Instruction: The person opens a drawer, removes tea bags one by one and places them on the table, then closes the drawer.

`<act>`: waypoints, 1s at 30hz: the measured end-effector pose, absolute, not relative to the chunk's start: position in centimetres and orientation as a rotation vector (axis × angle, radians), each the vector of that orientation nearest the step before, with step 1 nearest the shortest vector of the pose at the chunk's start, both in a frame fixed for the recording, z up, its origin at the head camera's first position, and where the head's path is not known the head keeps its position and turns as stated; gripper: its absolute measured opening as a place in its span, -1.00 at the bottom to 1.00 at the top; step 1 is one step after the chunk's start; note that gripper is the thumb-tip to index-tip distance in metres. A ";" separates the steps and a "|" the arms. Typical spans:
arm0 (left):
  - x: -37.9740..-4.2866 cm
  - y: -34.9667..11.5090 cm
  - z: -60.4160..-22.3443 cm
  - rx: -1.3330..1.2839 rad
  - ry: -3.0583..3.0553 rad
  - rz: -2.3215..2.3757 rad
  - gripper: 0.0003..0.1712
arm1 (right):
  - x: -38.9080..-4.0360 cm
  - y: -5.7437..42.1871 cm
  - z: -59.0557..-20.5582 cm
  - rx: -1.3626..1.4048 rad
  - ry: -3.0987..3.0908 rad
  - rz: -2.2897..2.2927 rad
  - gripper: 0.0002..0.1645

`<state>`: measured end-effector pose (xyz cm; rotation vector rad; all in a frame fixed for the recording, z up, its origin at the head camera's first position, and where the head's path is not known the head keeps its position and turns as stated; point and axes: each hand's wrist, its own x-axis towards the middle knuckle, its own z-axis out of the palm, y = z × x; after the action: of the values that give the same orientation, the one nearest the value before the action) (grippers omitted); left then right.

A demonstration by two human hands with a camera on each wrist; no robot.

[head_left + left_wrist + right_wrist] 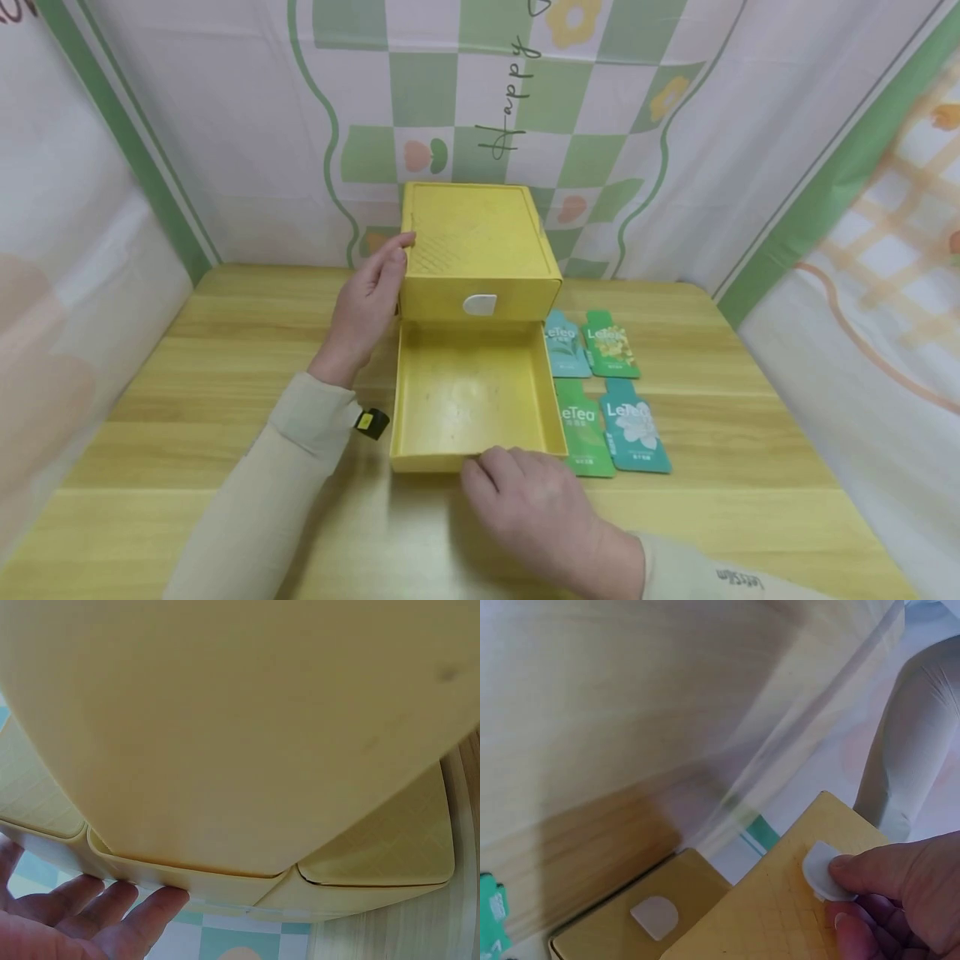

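Note:
A yellow drawer box (480,225) stands on the table, its upper drawer closed with a white handle (480,305) on the front. Below it, a yellow drawer (468,392) is pulled well out, and nothing lies inside. My right hand (536,512) is at that drawer's front edge. The right wrist view shows the thumb and fingers pinching its white drawer handle (821,870). My left hand (363,304) rests against the left side of the box, a fingertip at the top edge. In the left wrist view its straight fingers (161,911) touch the yellow casing.
Several flat LeTea packets lie right of the drawer, among them a green one (611,343) and a teal one (636,427). The nearest overlap the drawer's right edge in the head view. A patterned cloth (420,92) hangs behind the wooden table (720,525).

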<state>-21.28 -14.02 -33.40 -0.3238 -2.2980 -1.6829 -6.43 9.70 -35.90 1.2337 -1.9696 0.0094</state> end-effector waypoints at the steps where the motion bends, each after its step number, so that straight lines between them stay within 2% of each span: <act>1: -21.3 -14.0 -33.4 -0.324 -2.298 -1.684 -0.35 | -6.5 9.7 -35.8 1.231 -1.977 0.013 -0.71; 10: -21.2 -14.0 -33.3 -0.325 -2.305 -1.691 -0.37 | -7.7 9.6 -35.0 1.203 -1.967 0.037 -0.72; 30: -21.3 -14.0 -33.3 -0.309 -2.309 -1.661 -0.35 | -11.2 9.5 -35.1 1.174 -2.065 0.002 -0.60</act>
<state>-21.26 -14.02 -33.34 -0.3091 -2.3090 -1.6615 -11.16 9.53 -35.08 1.1737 -2.0646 0.0018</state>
